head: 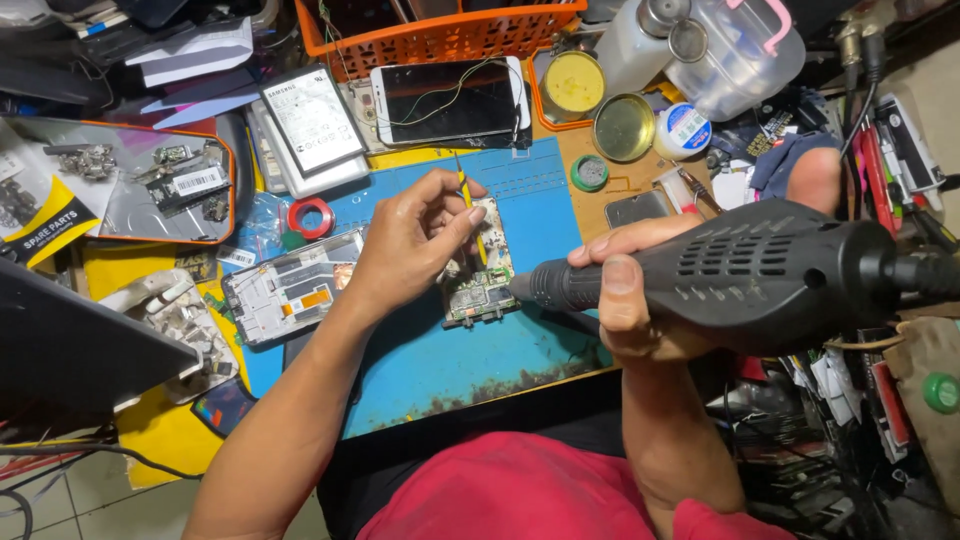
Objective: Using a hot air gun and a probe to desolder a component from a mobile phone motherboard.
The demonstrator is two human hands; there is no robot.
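My left hand (412, 243) pinches thin yellow-handled tweezers (466, 190), their tips down on a green phone circuit board (480, 285) that lies on a blue work mat (460, 360). My right hand (640, 300) grips a black hot-air gun (745, 272) by its vented body. Its metal nozzle (522, 287) points left at the board's right edge, just short of touching it. The gun's cable leaves at the right edge of the view.
A stripped phone frame (290, 290) lies left of the board, with a red tape roll (311, 216) above it. Behind stand a white phone (447, 98), a battery (312, 120), an orange basket (450, 35), flux tins (624, 126) and a plastic bottle (735, 55). Cluttered tools fill the right side.
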